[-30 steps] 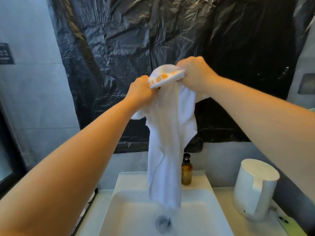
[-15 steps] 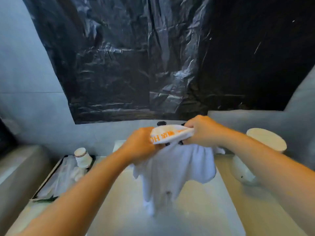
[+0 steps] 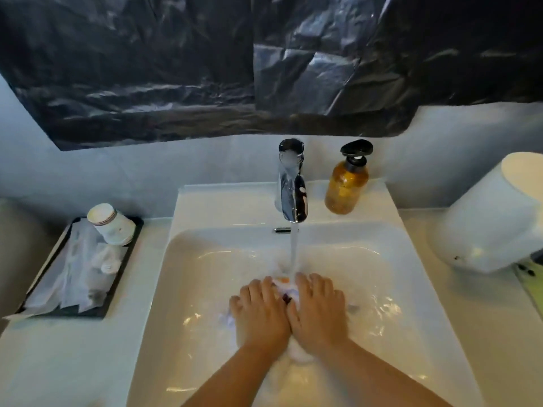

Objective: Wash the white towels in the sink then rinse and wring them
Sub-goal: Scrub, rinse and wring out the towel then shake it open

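While water runs from the faucet (image 3: 291,198), left hand (image 3: 260,314) and right hand (image 3: 317,314) press flat, fingers spread, on the white towel (image 3: 286,287) at the sink's (image 3: 411,277) lower centre.

A: Count for the sink area?
B: One sink (image 3: 205,289), one faucet (image 3: 292,195), one water stream (image 3: 293,251). One towel (image 3: 283,284) visible, mostly covered.
A: Hands?
B: Two: left hand (image 3: 260,314), right hand (image 3: 317,311).
A: Worktop (image 3: 73,362) items?
B: One amber pump bottle (image 3: 346,183), far right of faucet. One white cylinder appliance (image 3: 493,218), right. One black tray (image 3: 38,289), left, with one paper cup stack (image 3: 110,224); packets on it too blurred to count.
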Demonstrator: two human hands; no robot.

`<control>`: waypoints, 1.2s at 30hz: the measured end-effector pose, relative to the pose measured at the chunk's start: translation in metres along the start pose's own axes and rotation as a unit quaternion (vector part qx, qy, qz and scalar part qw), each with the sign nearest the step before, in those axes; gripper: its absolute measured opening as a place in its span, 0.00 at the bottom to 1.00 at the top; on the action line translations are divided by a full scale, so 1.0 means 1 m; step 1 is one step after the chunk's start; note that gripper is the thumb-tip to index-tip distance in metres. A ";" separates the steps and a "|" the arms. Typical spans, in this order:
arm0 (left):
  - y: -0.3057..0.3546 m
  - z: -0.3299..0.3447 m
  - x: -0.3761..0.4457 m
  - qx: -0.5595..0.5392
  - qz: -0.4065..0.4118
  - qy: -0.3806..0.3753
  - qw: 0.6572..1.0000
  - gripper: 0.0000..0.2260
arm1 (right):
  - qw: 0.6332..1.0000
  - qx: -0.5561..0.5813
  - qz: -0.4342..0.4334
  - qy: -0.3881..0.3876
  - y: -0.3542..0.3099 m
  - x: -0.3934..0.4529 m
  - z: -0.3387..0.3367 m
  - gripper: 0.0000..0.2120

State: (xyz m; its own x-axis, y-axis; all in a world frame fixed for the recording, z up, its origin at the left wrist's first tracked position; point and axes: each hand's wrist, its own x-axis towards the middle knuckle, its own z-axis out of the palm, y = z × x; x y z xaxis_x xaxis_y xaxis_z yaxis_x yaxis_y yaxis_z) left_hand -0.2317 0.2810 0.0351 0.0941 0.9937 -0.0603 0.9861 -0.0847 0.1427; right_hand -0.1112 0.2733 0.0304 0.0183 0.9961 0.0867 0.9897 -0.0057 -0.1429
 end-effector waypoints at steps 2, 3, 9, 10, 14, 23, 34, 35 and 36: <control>-0.004 0.000 0.016 0.019 0.033 -0.007 0.999 0.16 | 0.999 0.001 -0.019 0.029 0.004 0.016 0.002 0.17; -0.008 0.000 0.025 0.030 0.041 -0.016 0.999 0.16 | 0.999 0.006 -0.024 0.040 0.005 0.024 0.004 0.15; -0.007 -0.019 0.051 -0.014 0.027 -0.035 0.999 0.15 | 0.999 0.012 -0.027 -0.037 0.013 0.061 -0.003 0.20; -0.007 -0.023 0.050 -0.028 0.036 -0.027 0.999 0.15 | 0.997 0.017 -0.035 -0.064 0.012 0.063 -0.009 0.23; -0.015 -0.020 0.039 -0.130 0.049 0.024 0.990 0.16 | 0.980 0.093 0.019 -0.177 0.013 0.071 -0.031 0.24; -0.045 -0.025 -0.024 0.012 0.171 -0.121 0.978 0.40 | 0.971 -0.037 -0.225 -0.079 0.037 -0.011 -0.018 0.43; -0.042 -0.100 0.018 -0.495 -0.136 -0.141 0.847 0.08 | 0.936 0.270 0.089 -0.208 0.019 0.045 -0.109 0.14; -0.044 -0.101 0.020 -0.492 -0.146 -0.175 0.840 0.06 | 0.928 0.269 0.096 -0.239 0.022 0.044 -0.111 0.14; -0.047 -0.100 0.022 -0.468 -0.151 -0.200 0.847 0.04 | 0.920 0.261 0.114 -0.269 0.025 0.042 -0.108 0.10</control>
State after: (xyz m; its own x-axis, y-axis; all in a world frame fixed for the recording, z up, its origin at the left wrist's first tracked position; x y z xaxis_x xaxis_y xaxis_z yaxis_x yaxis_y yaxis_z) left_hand -0.2894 0.3145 0.1262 0.0807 0.8394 -0.5374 0.4507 0.4502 0.7709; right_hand -0.0707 0.3054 0.1367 0.0053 0.8741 -0.4857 0.7628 -0.3176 -0.5633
